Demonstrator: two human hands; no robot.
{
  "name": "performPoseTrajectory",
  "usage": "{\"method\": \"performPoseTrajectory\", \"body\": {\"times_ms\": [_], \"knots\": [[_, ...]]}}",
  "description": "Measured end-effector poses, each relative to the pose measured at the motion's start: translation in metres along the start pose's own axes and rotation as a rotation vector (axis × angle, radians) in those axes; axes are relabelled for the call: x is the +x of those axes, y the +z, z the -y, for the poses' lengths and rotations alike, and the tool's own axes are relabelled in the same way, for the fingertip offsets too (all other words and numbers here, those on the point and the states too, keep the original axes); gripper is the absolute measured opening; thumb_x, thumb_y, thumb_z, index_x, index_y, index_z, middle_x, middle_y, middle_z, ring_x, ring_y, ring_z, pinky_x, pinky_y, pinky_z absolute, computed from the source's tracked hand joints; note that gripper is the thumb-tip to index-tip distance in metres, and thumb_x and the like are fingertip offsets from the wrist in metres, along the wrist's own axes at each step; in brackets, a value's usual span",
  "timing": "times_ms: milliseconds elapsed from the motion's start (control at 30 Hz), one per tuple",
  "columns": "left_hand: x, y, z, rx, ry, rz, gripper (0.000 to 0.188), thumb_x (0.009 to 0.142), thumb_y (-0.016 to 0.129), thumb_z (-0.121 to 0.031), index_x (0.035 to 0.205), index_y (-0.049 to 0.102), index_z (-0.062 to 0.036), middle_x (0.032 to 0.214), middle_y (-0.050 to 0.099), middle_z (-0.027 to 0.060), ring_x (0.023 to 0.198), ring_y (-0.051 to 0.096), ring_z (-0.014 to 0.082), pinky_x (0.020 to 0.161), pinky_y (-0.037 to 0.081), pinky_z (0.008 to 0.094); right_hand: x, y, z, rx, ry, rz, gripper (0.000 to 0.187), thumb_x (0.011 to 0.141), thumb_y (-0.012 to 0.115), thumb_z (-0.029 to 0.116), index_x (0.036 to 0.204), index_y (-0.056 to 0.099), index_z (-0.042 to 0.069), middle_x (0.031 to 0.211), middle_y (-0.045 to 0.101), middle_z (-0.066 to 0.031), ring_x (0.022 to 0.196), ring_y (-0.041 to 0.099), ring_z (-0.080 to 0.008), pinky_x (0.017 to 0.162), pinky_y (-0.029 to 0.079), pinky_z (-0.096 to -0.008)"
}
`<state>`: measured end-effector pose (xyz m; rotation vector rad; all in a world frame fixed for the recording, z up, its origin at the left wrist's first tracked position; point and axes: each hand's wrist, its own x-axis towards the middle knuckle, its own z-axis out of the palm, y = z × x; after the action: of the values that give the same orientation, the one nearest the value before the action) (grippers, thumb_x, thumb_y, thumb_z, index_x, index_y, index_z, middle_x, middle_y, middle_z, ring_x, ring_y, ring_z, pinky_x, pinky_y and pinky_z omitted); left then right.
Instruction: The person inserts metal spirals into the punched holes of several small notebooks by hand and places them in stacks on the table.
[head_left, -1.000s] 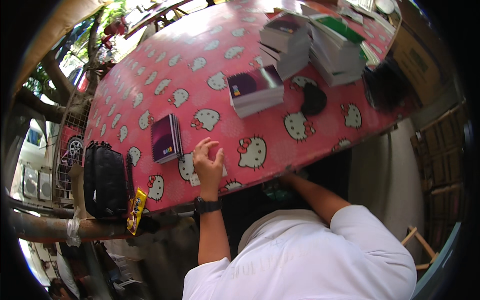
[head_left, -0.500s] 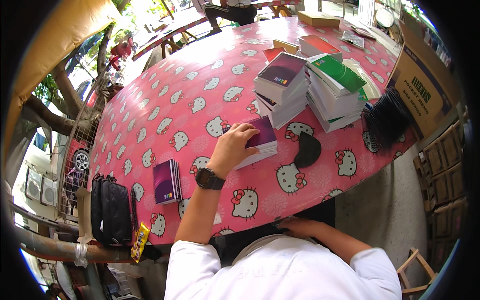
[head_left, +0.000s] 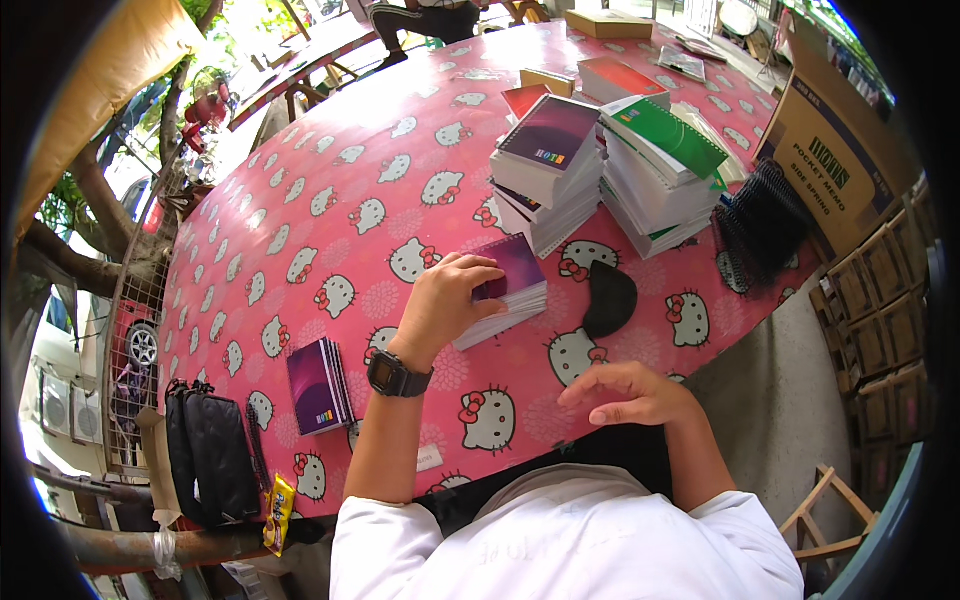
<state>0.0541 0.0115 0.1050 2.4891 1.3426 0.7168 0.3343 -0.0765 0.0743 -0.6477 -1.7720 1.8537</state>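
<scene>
My left hand, with a black watch on its wrist, curls its fingers over the left side of a small stack of purple spiral notebooks near the table's middle. Part of the top cover is hidden under it. Above the near table edge hovers my right hand, fingers loosely apart, nothing in them. Between that hand and the taller stacks lies a dark, curved flat piece. Several more purple notebooks form a small pile at the left.
Tall stacks of purple notebooks and green notebooks stand beyond the hands. Black spiral coils lie beside a cardboard box at right. A black bag and yellow packet sit at the left edge.
My right hand has risen from below the table edge to above it, its fingers opening. My left hand stays at the small notebook stack. The whole view has shifted slightly.
</scene>
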Motion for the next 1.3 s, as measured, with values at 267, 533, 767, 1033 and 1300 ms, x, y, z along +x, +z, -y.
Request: {"method": "performPoseTrajectory", "body": {"times_ms": [267,533,767,1033,1300], "knots": [[-0.001,-0.003,0.006,-0.093,-0.001,-0.012,0.032,0.071,0.078,-0.017,0.101,0.072,-0.0074,0.106,0.069,0.0083,0.094,0.066,0.022,0.077,0.055,0.0313,0.036,-0.011,-0.017,0.124,-0.083,-0.395,0.023,0.09,0.065,0.014,0.11,0.063,0.002,0.102,0.065,-0.0044,0.089,0.059,-0.0093,0.078,0.047,-0.024],[-0.013,-0.001,0.003,-0.025,-0.046,-0.515,0.02,0.087,0.059,-0.006,0.106,0.061,-0.0008,0.088,0.066,0.0149,0.069,0.065,0.0286,0.06,0.051,0.0382,0.081,-0.009,0.0,-0.08,-0.123,-0.587,0.032,0.096,0.056,0.027,0.116,0.062,0.002,0.1,0.066,-0.0053,0.096,0.057,-0.0094,0.083,0.046,-0.0255],[-0.071,0.0,-0.052,0.277,0.205,-0.458,0.031,0.087,0.059,-0.005,0.118,0.059,-0.0056,0.111,0.064,0.0121,0.103,0.06,0.0267,0.091,0.045,0.0418,0.08,0.005,0.013,0.338,-0.141,-0.44,0.027,0.093,0.061,0.021,0.11,0.062,-0.001,0.099,0.066,-0.0026,0.092,0.059,-0.0072,0.079,0.047,-0.0232],[-0.115,0.046,-0.055,-0.543,-0.358,-0.654,0.076,0.079,0.069,-0.005,0.143,0.029,-0.0057,0.128,0.05,0.0143,0.119,0.048,0.0224,0.098,0.039,0.0364,0.059,0.032,-0.039,-0.066,-0.176,-0.505,0.018,0.084,0.063,0.002,0.102,0.061,0.004,0.088,0.06,0.0013,0.08,0.055,-0.0067,0.076,0.043,-0.0221],[-0.111,0.076,-0.075,0.008,-0.347,-0.488,0.072,0.084,0.062,-0.011,0.145,0.024,-0.0075,0.139,0.039,0.0109,0.126,0.039,0.0254,0.106,0.022,0.0419,0.066,0.044,-0.071,-0.06,-0.217,-0.516,0.021,0.086,0.062,0.0,0.103,0.051,0.006,0.095,0.053,0.0005,0.091,0.05,-0.0078,0.079,0.043,-0.026]]}}
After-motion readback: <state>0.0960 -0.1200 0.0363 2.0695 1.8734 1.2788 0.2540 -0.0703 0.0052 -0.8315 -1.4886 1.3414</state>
